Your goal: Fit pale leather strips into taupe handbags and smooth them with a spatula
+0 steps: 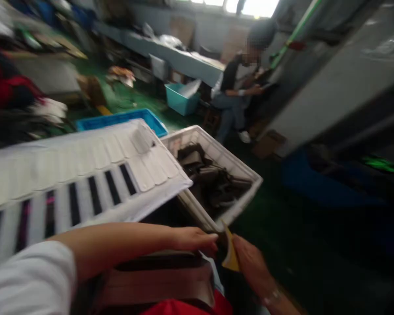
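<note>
My right hand [252, 262] is closed on a bent yellow sheet [231, 253], which stands between my two hands at the lower middle. My left hand [197, 239] reaches across from the left, fingers together and curled at the tips. A dark patch lies between those fingertips and the sheet, too blurred to name, and whatever they hold is hidden. Below my left forearm, over my lap, lies a brownish flat piece [160, 282] with a smooth surface. Red cloth [175, 308] shows under it.
At the left is a white board [118, 209] with rows of pale and black strips. Beyond my hands, a white crate [228, 157] holds dark parts. A blue tray [118, 119] and a turquoise bin [180, 104] lie further back. A person [231, 98] sits near a long bench.
</note>
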Action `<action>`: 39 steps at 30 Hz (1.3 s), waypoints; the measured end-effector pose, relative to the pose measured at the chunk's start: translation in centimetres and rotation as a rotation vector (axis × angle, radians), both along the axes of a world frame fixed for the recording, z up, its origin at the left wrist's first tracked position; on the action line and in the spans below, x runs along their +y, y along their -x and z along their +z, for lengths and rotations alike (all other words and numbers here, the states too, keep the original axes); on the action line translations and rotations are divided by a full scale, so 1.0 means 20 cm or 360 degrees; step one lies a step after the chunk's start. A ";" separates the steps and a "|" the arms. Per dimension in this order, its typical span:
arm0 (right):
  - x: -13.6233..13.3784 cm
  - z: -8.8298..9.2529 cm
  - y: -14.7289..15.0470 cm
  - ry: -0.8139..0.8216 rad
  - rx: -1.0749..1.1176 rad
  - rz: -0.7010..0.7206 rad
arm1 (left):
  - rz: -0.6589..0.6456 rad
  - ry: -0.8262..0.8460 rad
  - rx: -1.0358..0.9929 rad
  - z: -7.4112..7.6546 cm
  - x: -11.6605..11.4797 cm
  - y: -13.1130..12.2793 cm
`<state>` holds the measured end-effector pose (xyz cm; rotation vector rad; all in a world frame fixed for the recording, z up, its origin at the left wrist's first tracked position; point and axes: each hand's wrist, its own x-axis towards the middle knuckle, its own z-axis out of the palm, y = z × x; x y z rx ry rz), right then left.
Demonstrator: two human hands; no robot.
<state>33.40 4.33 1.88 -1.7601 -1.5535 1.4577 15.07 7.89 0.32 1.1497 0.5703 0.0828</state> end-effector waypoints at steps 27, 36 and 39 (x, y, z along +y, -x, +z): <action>0.01 -0.03 0.06 -0.0851 -0.1169 0.1151 | -0.0332 -0.0188 0.0474 -0.18 -0.03 0.14; 0.07 -0.04 0.09 -0.0872 -0.1133 0.1360 | -0.0520 -0.0461 0.0484 -0.18 -0.03 0.18; 0.09 -0.04 0.11 -0.0887 -0.1112 0.1445 | -0.0542 -0.0378 0.0366 -0.18 -0.03 0.18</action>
